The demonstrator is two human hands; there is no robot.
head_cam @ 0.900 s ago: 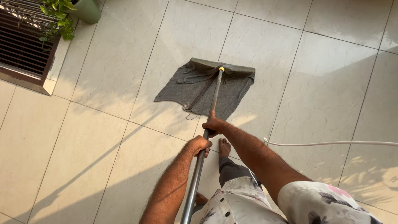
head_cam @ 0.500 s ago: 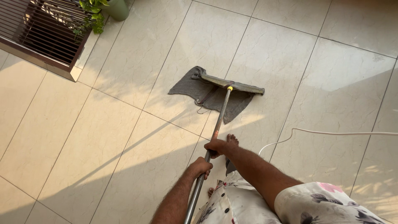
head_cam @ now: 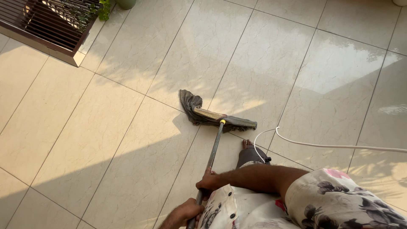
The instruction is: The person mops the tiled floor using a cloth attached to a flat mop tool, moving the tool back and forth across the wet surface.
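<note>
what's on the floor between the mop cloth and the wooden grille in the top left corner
Nothing: the head view shows only bare, glossy floor tiles between the grey mop cloth and the wooden grille.

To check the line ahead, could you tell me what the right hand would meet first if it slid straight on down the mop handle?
Probably the yellow collar at the mop head; the right hand has only bare handle ahead of it.

I see my right hand (head_cam: 208, 182) gripping the mop handle (head_cam: 213, 152), with my left hand (head_cam: 186, 212) closed on it nearer to me. The grey cloth (head_cam: 193, 108) is bunched under the mop head (head_cam: 222, 118) on the tiled floor (head_cam: 106, 148). A white cable (head_cam: 330, 146) runs right; a slatted grate (head_cam: 51, 25) sits far left.
</note>
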